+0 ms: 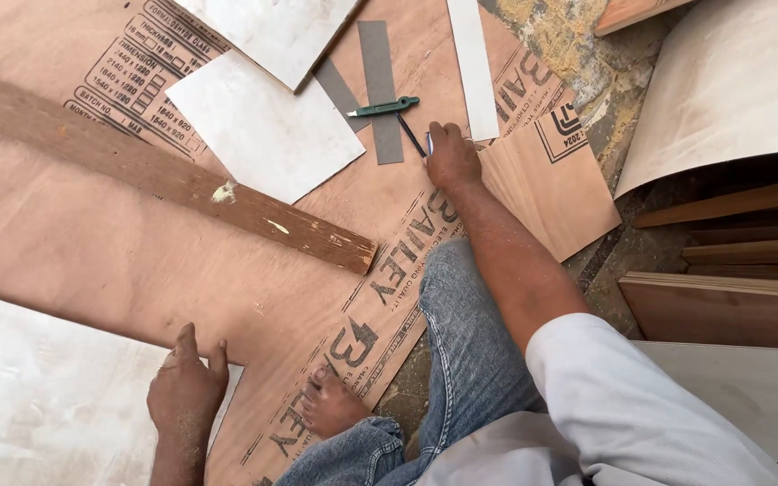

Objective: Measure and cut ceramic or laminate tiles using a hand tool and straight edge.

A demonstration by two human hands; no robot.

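On the large stamped plywood sheet (92, 234), a long wooden plank (164, 175) lies diagonally; beyond it a square laminate piece (263, 126), and right of that a green-handled utility knife (384, 108).

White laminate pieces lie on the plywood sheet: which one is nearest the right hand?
The narrow white strip, lying just beyond the right hand. The other white pieces, a square offcut and a larger piece, lie further left.

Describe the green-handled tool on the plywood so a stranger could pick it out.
On the big plywood sheet, look just above the right hand, where two grey strips lie. The cutter rests across them: slim, green-handled, with a pointed metal tip, the only green thing there.
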